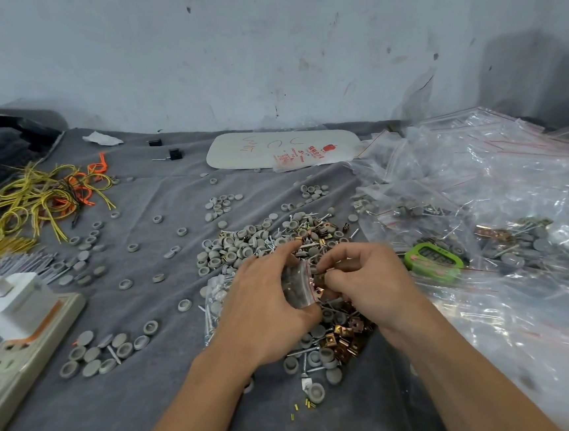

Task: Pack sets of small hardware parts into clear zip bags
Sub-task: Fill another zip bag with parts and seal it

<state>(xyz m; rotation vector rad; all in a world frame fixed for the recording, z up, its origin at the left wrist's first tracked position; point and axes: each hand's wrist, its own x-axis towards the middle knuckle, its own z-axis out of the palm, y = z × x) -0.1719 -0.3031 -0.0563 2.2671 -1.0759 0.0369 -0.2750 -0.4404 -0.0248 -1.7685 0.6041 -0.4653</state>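
Hands first: left hand is wrapped round a small clear zip bag, fingers and thumb curled on it with the mouth facing the other hand. The right hand is right up against it, pinching what looks like a brass clip at the opening. So both are clamped on something and nearly touching each other. All of that is just left of the green timer, over the big parts pile of grey caps, screws and clips on the tabletop. A heap of filled bags spreads out to the right of the timer

Handling-wise I'd guess the bag is thin, floppy and a bit slick. It weighs nothing until the metal goes in, then it sags. Best place to hold it is probably the stiffer zip strip with the red line, on one side of the mouth, so the opening doesn't collapse. Those clips look sharp-edged enough to snag the film, so I'd feed them in flat, not corner first
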